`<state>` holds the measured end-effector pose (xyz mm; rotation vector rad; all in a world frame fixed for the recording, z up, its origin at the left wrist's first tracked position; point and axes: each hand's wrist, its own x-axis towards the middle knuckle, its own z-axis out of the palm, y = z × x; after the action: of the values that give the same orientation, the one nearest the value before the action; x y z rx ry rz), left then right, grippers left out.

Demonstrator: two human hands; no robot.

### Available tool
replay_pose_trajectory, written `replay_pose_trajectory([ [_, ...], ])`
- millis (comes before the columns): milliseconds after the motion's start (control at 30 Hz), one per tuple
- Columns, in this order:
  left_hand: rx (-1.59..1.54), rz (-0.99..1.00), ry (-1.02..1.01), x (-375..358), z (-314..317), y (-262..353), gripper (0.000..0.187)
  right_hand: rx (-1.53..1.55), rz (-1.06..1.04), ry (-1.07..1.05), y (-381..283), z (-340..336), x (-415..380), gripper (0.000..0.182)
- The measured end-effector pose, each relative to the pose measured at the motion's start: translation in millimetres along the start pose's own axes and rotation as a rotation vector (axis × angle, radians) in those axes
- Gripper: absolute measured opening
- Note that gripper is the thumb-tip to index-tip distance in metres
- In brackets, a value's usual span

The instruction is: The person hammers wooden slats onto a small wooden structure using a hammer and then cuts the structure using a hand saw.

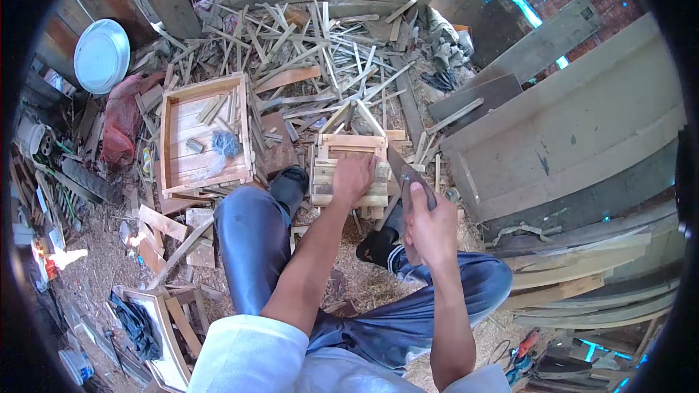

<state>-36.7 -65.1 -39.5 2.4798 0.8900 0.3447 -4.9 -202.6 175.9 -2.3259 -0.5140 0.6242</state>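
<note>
Between my knees stands a low slatted wooden bench [322,188]. A small pale wooden frame [355,140] lies at its far end. My left hand [355,178] presses down on the bench top, fingers curled at the near side of the frame. Wrapped round the handle of a handsaw [397,165] is my right hand [431,224], to the right of the bench. The saw blade slants up and left, its tip right by the frame's right end. Part of the saw's handle is hidden by my fingers.
A shallow wooden box [169,147] at the left holds blue string and offcuts. Behind the bench lies a heap of thin wood strips [291,47]. Large boards [568,153] lean at the right. Sawdust covers the floor [109,284].
</note>
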Motion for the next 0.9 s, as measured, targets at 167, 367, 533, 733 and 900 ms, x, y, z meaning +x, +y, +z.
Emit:
replay_pose_trajectory([
  [167,0.030,-0.028,-0.013,-0.3,0.7,-3.5,0.038,0.131,0.073,-0.074,-20.4,1.8,-13.1,0.044],
  [367,0.014,-0.021,-0.012,-5.6,-2.9,-4.4,0.037,0.393,0.180,-0.171,-35.8,-5.1,-17.1,0.035],
  [533,-0.017,0.002,0.067,-6.8,-5.4,-0.4,0.034,0.572,0.190,-0.162,-3.0,19.4,2.5,0.040],
  [733,-0.028,0.007,0.105,-12.1,-9.8,-0.9,0.032,0.436,0.201,-0.187,-29.2,-0.1,-22.3,0.038],
  [900,-0.059,0.029,0.102,-3.9,-12.0,-3.8,0.035,0.550,0.192,-0.173,-6.8,25.2,4.1,0.039],
])
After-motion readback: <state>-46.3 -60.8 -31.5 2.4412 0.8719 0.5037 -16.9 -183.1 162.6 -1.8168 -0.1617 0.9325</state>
